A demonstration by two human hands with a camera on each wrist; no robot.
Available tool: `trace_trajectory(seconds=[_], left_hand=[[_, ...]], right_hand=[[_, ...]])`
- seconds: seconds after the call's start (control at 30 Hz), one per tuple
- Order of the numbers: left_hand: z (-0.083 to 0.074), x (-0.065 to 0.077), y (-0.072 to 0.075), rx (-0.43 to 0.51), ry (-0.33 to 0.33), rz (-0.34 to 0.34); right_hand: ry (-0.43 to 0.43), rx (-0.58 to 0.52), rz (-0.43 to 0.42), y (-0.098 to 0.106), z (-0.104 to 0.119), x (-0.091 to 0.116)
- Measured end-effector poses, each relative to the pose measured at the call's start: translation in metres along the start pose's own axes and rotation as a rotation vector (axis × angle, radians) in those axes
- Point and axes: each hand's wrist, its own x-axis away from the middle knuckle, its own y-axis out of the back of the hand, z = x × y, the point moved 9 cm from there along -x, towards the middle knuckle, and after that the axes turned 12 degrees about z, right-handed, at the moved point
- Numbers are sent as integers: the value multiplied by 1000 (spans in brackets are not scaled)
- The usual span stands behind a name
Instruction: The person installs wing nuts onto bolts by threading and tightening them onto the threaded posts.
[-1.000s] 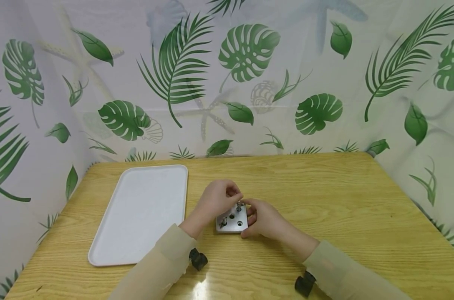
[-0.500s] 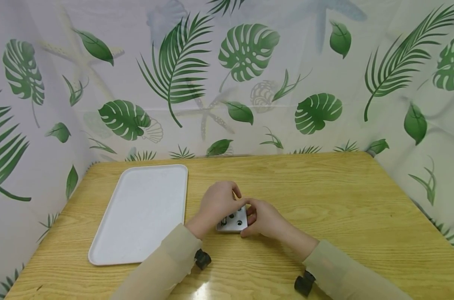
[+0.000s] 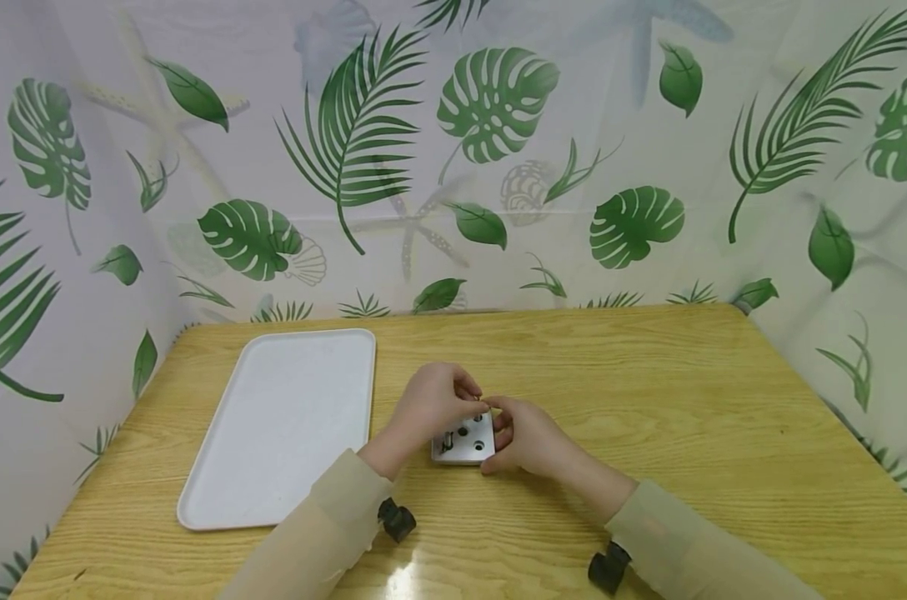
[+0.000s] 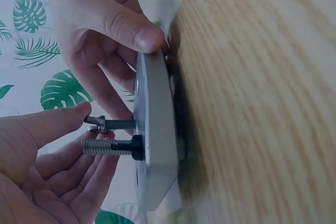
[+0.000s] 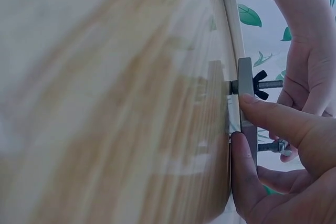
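A square metal plate [image 3: 464,451] with several holes lies near the table's middle. Two threaded bolts pass through it. One bolt carries a black wing nut [image 5: 260,85] down against the plate. On the end of the other bolt [image 4: 119,124] sits a silver wing nut [image 4: 100,123], pinched between the thumb and fingers of my left hand [image 3: 433,402]. My right hand [image 3: 532,437] grips the plate's right edge, thumb and fingers on its sides. From above, the left fingers partly cover the far bolt.
A white tray [image 3: 284,429] lies on the wooden table [image 3: 633,392] to the left of the plate. Behind the table hangs a leaf-print cloth [image 3: 453,183]. Each sleeve bears a small black wrist camera [image 3: 397,520].
My left thumb and fingers swept right across the far bolt half a second ago and have come back left, turning at the nut. The right hand and plate stay put.
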Motion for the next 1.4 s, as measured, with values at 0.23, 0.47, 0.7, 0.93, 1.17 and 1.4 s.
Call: trace_trajectory(seconds=[0.23, 0.47, 0.7, 0.93, 1.17, 1.4], left_hand=[[-2, 1, 1, 14, -54, 22], [2, -4, -1, 45, -68, 29], [1, -6, -3, 39, -67, 19], [-9, 6, 9, -124, 8, -108], [-19, 8, 7, -241, 59, -120], [-17, 5, 1, -317, 83, -111]], right_hand=[[17, -9, 7, 0, 1, 0], [5, -5, 8, -1, 0, -1], [8, 2, 0, 0, 0, -1], [-8, -7, 2, -1, 0, -1], [-6, -13, -10, 0, 0, 2], [24, -5, 1, -1, 1, 1]])
